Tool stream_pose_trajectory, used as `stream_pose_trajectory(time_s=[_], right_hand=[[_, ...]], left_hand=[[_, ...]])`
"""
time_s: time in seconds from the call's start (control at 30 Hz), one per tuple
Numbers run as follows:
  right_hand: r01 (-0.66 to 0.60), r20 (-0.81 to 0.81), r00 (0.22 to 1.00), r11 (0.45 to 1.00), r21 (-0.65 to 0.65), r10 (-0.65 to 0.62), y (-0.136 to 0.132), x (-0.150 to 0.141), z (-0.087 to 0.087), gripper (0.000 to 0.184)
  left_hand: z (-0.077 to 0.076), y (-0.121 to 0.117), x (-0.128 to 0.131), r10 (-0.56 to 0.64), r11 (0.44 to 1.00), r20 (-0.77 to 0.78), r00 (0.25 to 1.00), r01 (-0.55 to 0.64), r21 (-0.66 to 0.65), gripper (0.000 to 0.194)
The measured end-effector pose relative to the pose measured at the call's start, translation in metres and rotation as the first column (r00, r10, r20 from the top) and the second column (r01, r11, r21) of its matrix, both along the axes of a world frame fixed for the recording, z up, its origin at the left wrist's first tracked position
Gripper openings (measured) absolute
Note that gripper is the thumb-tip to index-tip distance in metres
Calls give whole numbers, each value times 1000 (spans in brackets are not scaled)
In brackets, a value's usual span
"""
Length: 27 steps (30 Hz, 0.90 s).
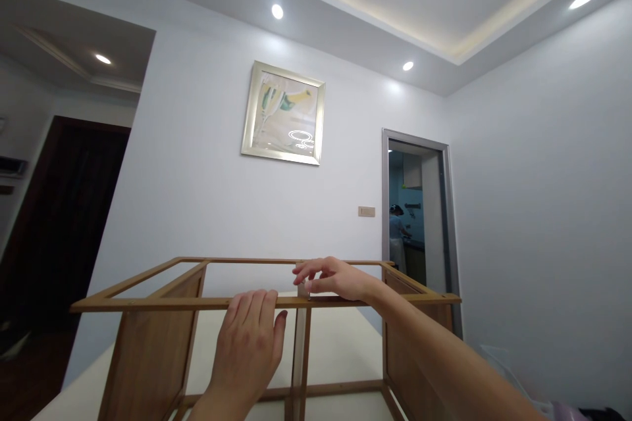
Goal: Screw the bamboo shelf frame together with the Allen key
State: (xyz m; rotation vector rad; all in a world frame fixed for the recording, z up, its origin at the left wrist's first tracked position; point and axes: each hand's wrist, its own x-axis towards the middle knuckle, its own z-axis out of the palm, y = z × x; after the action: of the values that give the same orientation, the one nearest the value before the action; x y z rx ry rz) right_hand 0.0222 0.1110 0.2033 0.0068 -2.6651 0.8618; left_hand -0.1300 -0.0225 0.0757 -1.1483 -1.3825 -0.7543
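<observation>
A brown wooden furniture frame (pixel 162 304) with side panels and a middle upright stands in front of me on a pale surface. My left hand (pixel 249 335) is closed over its near top rail, left of the middle upright (pixel 300 362), with the fingers over the top and the thumb on the near side. Above the same rail, by the top of that upright, my right hand (pixel 330 278) has its thumb and forefinger brought together. Whatever is pinched there is too small to make out. The other fingers of this hand are bent and lifted.
Beyond the frame is a white wall with a framed picture (pixel 283 113) and a switch plate (pixel 366 212). Through a doorway (pixel 449 223) at the right, a person (pixel 396 233) stands in another room. A dark door (pixel 64 210) is at the left. Clear plastic lies low at the right.
</observation>
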Motion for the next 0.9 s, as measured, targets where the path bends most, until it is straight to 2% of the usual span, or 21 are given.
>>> stream_pose_trajectory(time_s=[0.17,0.43,0.7,0.9], right_hand=[[93,-85,993,986,141,-82,5,10,-5,24],[243,-193,957,961,132,-215,11,8,-15,28],[325,-217,930,940,103,-298,-5,20,-14,22],[355,-285,915,906,232,-286,-22,25,-16,15]], left_hand=[[0,2,-1,1,1000,-5,1000,-1,21,18],[1,2,-2,-18,1000,-2,1000,18,24,20],[4,0,1,-69,997,44,997,68,26,17],[6,-2,3,-80,997,67,995,80,12,15]])
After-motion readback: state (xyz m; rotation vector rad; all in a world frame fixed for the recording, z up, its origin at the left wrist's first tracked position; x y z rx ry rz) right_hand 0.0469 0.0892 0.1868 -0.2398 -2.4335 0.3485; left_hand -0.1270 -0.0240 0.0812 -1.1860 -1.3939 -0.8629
